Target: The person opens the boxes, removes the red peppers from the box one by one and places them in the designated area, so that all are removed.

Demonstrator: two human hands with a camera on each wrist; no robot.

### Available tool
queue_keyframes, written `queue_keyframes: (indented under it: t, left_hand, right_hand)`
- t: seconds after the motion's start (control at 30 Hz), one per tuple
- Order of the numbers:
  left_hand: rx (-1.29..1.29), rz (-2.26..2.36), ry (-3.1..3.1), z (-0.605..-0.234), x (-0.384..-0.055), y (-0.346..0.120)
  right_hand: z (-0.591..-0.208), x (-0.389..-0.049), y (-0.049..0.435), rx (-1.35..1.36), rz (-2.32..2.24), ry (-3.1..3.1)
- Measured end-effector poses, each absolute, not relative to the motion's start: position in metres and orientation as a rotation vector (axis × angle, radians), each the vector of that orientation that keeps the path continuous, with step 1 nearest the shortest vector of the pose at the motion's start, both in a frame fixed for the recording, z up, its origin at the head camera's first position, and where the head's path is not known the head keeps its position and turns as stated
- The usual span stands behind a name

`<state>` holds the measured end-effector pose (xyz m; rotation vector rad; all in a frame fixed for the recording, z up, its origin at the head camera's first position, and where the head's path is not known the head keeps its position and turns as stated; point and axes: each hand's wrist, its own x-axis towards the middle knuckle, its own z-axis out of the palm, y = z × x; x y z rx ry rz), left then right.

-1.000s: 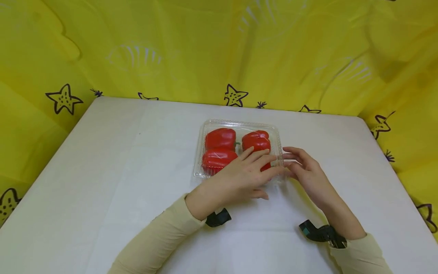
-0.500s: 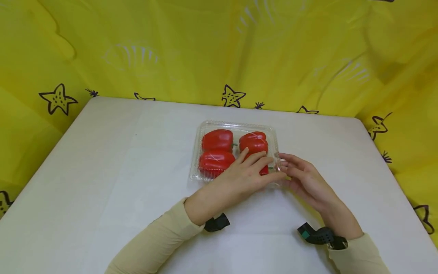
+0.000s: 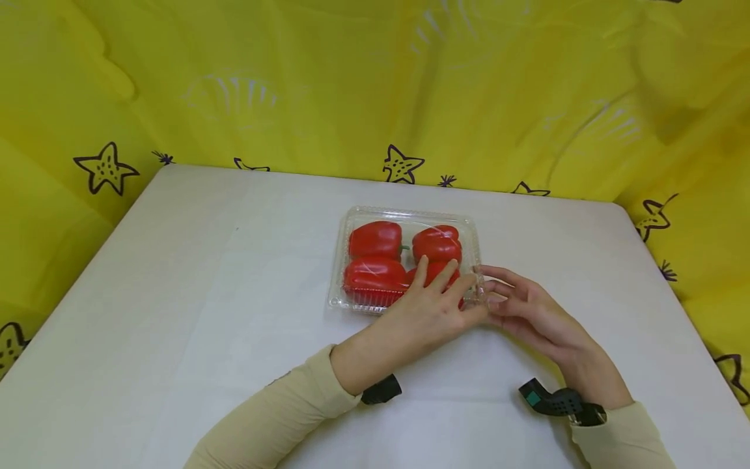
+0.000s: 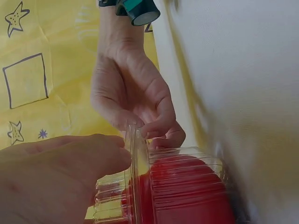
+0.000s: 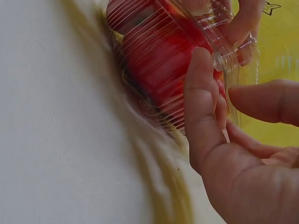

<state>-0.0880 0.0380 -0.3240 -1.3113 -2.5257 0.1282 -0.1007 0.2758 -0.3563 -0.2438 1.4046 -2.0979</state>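
Note:
A clear plastic clamshell container (image 3: 410,212) stands on the table with its lid over several red bell peppers (image 3: 375,240). My left hand (image 3: 418,319) lies across the lid's front right part, fingers spread and fairly straight, covering part of one pepper. In the left wrist view its fingers touch the container's rim (image 4: 135,177). At the front right corner, my right hand (image 3: 539,322) pinches the rim between thumb and fingers. The right wrist view shows the right thumb (image 5: 266,100) on one side of the rim and the index finger (image 5: 201,84) on the other.
A white cloth covers the table (image 3: 176,293). Behind it and along both sides hangs a yellow curtain (image 3: 328,85) printed with starfish. A black camera mount (image 3: 551,398) sits on the right wrist, another (image 3: 382,389) under the left.
My right hand has slid toward the container's front right corner and closed on its rim. The left thumb, earlier visible below the hand, is tucked out of sight. The container has barely moved.

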Motion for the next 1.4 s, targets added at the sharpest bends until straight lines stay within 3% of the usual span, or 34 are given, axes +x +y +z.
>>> queue_keyframes:
  t: [0.4, 1.4]
  left_hand:
    - [-1.115, 0.228, -2.4, -0.328, -0.079, 0.063]
    - [-1.057, 0.205, -2.306, -0.342, -0.079, 0.07]
  right_hand:
    - [-0.367, -0.103, 0.285, -0.354, -2.101, 1.262]
    - [-0.371, -0.102, 0.283, -0.437, -2.124, 1.145]
